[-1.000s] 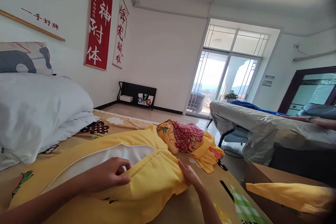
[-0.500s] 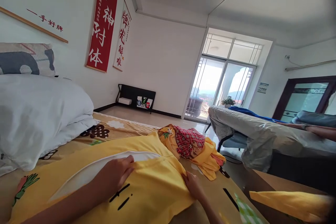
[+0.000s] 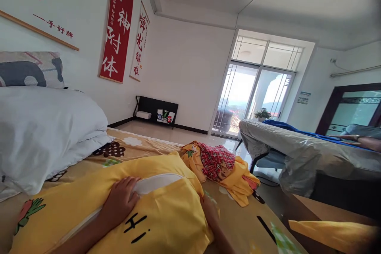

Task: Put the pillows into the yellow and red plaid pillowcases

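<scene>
"Cover (image 3: 175, 206)?"

"On the bed (image 3: 238, 222), under my left hand (image 3: 120, 196), fingers laid flat across the slit (image 3: 159, 182). My right hand (image 3: 210, 208) meets the right edge; from here I can't tell its pinch."

"Long axis?"

"The slit slants away rightward, left hand nearer; clothes (image 3: 218, 162) beyond."

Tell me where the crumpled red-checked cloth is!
In the head view, the crumpled red-checked cloth lies right of centre on the tan patterned bedsheet, beyond the right hand, beside the yellow cloth cover.
</scene>
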Motion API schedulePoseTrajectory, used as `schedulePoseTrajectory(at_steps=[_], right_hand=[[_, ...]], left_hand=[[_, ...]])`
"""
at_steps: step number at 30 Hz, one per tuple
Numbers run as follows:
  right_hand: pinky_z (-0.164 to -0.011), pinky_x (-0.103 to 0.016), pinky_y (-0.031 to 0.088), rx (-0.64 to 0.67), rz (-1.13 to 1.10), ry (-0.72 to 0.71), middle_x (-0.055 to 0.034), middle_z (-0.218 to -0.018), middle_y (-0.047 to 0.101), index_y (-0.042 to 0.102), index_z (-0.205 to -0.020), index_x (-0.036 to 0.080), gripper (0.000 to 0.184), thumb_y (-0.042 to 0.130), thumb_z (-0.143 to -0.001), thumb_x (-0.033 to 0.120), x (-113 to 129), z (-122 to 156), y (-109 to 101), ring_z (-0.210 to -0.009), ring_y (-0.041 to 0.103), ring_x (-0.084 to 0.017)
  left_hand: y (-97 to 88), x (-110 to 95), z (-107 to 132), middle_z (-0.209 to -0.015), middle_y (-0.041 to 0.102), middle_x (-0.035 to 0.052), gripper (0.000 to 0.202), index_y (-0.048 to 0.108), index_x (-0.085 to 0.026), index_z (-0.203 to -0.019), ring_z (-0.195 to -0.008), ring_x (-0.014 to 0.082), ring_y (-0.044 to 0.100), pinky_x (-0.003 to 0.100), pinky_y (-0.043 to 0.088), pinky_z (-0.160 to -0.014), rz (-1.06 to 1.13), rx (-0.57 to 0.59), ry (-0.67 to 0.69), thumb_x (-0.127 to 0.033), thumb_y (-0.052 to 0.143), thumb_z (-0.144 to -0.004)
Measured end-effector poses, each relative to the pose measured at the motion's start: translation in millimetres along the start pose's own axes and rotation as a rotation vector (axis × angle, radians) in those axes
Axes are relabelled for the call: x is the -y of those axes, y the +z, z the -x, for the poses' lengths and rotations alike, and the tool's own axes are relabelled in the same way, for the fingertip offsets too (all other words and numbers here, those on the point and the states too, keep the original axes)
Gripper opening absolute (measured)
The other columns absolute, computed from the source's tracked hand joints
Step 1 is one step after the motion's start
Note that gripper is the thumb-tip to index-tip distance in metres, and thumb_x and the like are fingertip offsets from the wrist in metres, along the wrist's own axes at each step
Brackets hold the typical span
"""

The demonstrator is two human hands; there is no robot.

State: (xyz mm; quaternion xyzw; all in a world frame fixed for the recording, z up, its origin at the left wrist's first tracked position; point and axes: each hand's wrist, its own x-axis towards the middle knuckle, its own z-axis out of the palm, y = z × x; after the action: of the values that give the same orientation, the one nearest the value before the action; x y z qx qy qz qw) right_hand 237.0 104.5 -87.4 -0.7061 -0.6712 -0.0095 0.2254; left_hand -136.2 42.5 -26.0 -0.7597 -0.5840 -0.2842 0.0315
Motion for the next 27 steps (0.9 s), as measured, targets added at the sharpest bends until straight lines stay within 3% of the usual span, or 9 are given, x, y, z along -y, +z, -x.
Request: schedulePoseTrajectory(at_steps=[3, 6, 9, 11, 13, 18, 21, 24, 27], right_hand=[[-0.071, -0.035, 0.048, 0.014, 0.067, 0.100, -0.0178, -0.091, 0.074, 0.068, -0.098, 0.014, 0.054, 0.019, -0.102, 0.037, -8, -4, -14, -0.087, 0.071, -0.028], [-0.073, -0.035, 0.047, 0.049, 0.096, 0.116, -0.0172, -0.093, 0.074, 0.068, -0.099, 0.014, 0.047, 0.025, -0.101, 0.033, -6, -1, -20, -0.089, 0.071, -0.026], [-0.073, -0.032, 0.046, 0.054, 0.095, 0.084, -0.0149, -0.091, 0.074, 0.068, -0.095, 0.014, 0.038, 0.034, -0.099, 0.031, 3, 3, -32, -0.088, 0.070, -0.025], [-0.072, -0.032, 0.044, -0.001, 0.088, 0.076, -0.0145, -0.092, 0.074, 0.067, -0.094, 0.014, 0.041, 0.031, -0.100, 0.033, 7, 2, -53, -0.088, 0.069, -0.025], [-0.072, -0.030, 0.042, -0.078, 0.073, 0.056, -0.0132, -0.092, 0.073, 0.066, -0.091, 0.016, 0.047, 0.026, -0.102, 0.037, 11, 0, -83, -0.089, 0.068, -0.024], [-0.070, -0.029, 0.037, -0.273, 0.061, 0.016, -0.0141, -0.092, 0.072, 0.064, -0.095, 0.017, 0.060, 0.010, -0.102, 0.041, 31, 18, -150, -0.086, 0.065, -0.023], [-0.062, -0.029, 0.034, -0.231, 0.103, -0.081, -0.0109, -0.080, 0.072, 0.064, -0.095, 0.020, 0.049, 0.021, -0.100, 0.044, 45, 48, -165, -0.076, 0.066, -0.024], [-0.059, -0.030, 0.034, -0.172, 0.084, -0.106, -0.0098, -0.079, 0.072, 0.063, -0.086, 0.023, 0.045, 0.025, -0.098, 0.044, 38, 83, -162, -0.073, 0.067, -0.024], [-0.061, -0.032, 0.040, -0.129, 0.077, 0.075, -0.0117, -0.082, 0.073, 0.064, -0.089, 0.023, 0.043, 0.023, -0.097, 0.037, 1, 115, -142, -0.076, 0.068, -0.027]], left_hand=[[-14.6, 5, 1, -0.122, 0.063, 0.0122, 0.040, 0.061, -0.016, -0.118, -0.116, 0.0254, 0.055, 0.042, 0.041, -0.102, -0.035, -0.072, -0.046, -0.026, 0.036, -0.088], [-36.4, 3, 1, -0.114, 0.064, 0.0158, 0.038, 0.063, -0.014, -0.110, -0.110, 0.0320, 0.056, 0.047, 0.043, -0.094, -0.252, -0.102, -0.077, -0.035, 0.039, -0.091], [-57.0, 3, -3, -0.102, 0.066, 0.0159, 0.039, 0.066, -0.013, -0.099, -0.101, 0.0331, 0.059, 0.046, 0.045, -0.084, -0.394, 0.028, -0.068, -0.031, 0.032, -0.095], [-74.0, 7, -11, -0.101, 0.068, 0.0135, 0.038, 0.066, -0.014, -0.097, -0.098, 0.0282, 0.062, 0.040, 0.045, -0.084, -0.395, 0.123, 0.018, -0.020, 0.028, -0.094], [-95.3, 12, -25, -0.102, 0.068, 0.0108, 0.038, 0.066, -0.016, -0.098, -0.097, 0.0242, 0.063, 0.034, 0.044, -0.083, -0.341, 0.124, 0.068, -0.017, 0.028, -0.093], [-160.6, 4, -77, -0.105, 0.069, 0.0072, 0.042, 0.063, -0.020, -0.098, -0.096, 0.0240, 0.063, 0.029, 0.043, -0.073, -0.154, -0.074, -0.093, -0.042, 0.028, -0.097], [-192.3, -19, -111, -0.103, 0.067, 0.0088, 0.043, 0.061, -0.019, -0.097, -0.098, 0.0250, 0.060, 0.030, 0.042, -0.071, -0.231, -0.294, -0.035, -0.043, 0.025, -0.097], [-196.4, -36, -133, -0.096, 0.065, 0.0098, 0.041, 0.060, -0.018, -0.091, -0.098, 0.0252, 0.057, 0.031, 0.041, -0.077, -0.296, -0.330, 0.122, -0.041, 0.026, -0.097], [-161.9, -33, -128, -0.087, 0.064, 0.0074, 0.037, 0.057, -0.019, -0.080, -0.087, 0.0215, 0.059, 0.028, 0.041, -0.078, -0.182, -0.028, 0.241, -0.040, 0.030, -0.095]])
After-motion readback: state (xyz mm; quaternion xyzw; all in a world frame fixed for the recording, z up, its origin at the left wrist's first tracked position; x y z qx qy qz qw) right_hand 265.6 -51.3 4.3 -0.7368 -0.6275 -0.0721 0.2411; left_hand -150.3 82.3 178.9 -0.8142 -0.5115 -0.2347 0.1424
